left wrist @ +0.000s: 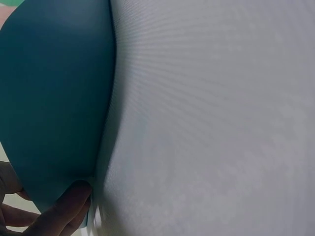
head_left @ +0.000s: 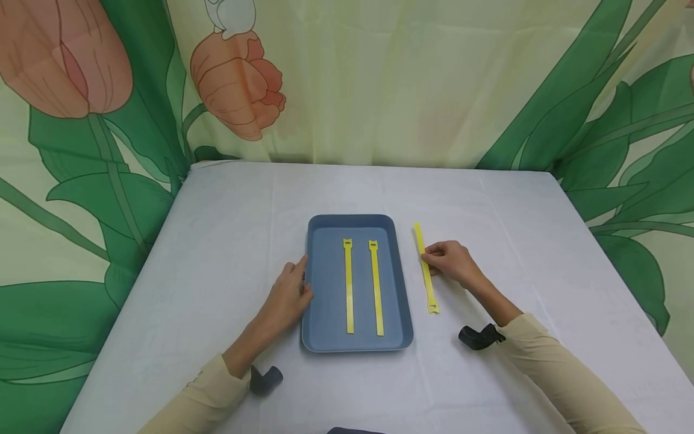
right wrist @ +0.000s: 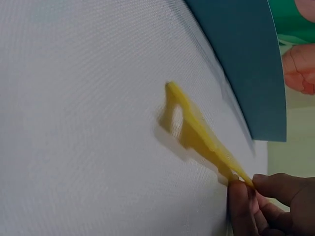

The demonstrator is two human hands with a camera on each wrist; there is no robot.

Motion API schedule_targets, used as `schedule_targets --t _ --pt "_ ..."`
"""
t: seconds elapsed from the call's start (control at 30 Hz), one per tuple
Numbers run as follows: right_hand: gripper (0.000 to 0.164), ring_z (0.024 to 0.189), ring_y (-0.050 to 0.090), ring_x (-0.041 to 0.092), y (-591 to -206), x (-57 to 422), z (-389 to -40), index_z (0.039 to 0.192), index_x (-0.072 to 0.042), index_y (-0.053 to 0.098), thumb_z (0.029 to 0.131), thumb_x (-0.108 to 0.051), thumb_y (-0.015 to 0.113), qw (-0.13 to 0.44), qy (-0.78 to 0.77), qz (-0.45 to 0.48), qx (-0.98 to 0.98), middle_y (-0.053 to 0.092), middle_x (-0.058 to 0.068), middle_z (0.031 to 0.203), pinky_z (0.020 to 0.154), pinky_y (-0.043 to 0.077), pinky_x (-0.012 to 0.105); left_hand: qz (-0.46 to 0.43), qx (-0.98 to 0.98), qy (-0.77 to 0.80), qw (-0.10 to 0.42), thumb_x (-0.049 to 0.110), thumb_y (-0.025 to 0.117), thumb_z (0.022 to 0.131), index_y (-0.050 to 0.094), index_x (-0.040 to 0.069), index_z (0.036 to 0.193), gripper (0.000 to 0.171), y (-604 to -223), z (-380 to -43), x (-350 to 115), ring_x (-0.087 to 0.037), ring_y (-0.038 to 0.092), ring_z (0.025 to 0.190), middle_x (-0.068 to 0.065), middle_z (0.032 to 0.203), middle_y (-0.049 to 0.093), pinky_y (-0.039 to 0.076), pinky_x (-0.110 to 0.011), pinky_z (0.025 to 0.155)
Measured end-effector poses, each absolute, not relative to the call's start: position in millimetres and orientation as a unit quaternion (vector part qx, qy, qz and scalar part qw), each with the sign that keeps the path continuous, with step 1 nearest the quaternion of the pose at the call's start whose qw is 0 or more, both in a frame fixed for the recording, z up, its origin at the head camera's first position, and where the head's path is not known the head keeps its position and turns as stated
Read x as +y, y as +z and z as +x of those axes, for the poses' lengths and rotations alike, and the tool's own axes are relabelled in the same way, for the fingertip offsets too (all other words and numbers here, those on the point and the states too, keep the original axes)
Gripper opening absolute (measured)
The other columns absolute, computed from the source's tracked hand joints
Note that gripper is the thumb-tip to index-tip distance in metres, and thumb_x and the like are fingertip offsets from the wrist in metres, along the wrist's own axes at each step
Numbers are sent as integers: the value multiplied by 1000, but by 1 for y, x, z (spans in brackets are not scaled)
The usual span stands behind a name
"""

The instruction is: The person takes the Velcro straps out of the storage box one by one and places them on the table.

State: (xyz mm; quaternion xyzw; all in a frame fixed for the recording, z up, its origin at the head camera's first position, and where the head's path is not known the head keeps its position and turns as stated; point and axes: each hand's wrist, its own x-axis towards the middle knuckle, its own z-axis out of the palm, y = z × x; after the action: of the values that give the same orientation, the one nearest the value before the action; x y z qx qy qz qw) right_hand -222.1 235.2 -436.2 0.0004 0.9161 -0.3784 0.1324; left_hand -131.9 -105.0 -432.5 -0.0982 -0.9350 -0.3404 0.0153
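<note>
My right hand point(head_left: 451, 262) pinches a yellow hook-and-loop cable tie point(head_left: 428, 289) between thumb and fingers, just right of the blue-grey tray point(head_left: 402, 301). The slotted head of this tie point(right wrist: 189, 120) points toward the near side, and its plain end points away. Two more yellow cable ties point(head_left: 349, 295) point(head_left: 376, 295) lie lengthwise and roughly parallel in the tray, slotted heads at the far end. At the tray's left side, my left hand point(head_left: 284, 295) holds the rim; in the left wrist view its fingers point(left wrist: 69, 206) touch the outer wall.
A white cloth point(head_left: 477, 205) covers the table beneath the tray. Behind it hangs a curtain point(head_left: 379, 84) printed with tulips and leaves. Black wrist mounts point(head_left: 265, 381) point(head_left: 479, 337) stick out beside both sleeves. A dark object point(head_left: 355, 430) shows at the near edge.
</note>
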Motion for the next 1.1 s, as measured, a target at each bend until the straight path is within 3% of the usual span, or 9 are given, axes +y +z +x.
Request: schedule_targets --t 0.53,1.1 --pt "29 57 62 14 -434 234 -222 103 9 62 85 -14 68 128 -364 28 922 66 10 75 56 52 26 -96 -936 -338 16 -3 59 83 36 -11 138 60 -434 -132 -105 -17 51 74 -18 101 52 47 -25 60" --pt "28 56 61 14 -432 233 -224 104 9 61 88 -13 65 133 -354 24 925 64 10 72 56 52 27 -97 -939 -329 27 -3 60 82 38 -11 137 60 -435 -133 -105 -15 49 70 -17 98 52 46 -24 57"
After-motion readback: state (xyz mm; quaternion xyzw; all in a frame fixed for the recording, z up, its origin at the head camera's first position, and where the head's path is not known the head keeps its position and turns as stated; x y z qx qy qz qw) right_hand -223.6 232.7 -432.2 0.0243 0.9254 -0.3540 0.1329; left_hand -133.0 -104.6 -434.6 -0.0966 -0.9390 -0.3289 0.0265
